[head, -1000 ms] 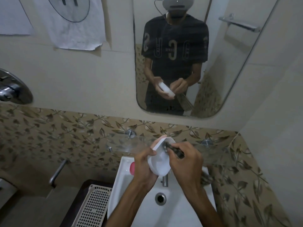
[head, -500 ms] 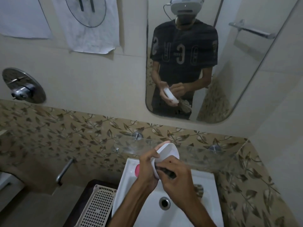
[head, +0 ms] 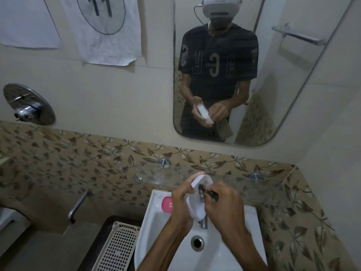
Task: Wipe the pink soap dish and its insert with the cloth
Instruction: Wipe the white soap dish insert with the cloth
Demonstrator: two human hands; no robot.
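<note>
Right hand [head: 224, 204] has lifted its dark cloth [head: 208, 192] back up inside the white dish [head: 197, 200], pinching it. Left hand [head: 180, 204] grips the rim. Light, stiff, probably slippery plastic; hold by the edges.

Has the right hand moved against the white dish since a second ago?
Yes. The right hand with its cloth went down the dish towards the tap, then back up near its top rim.

Dim, soft, perhaps fisheye-bent edges
</note>
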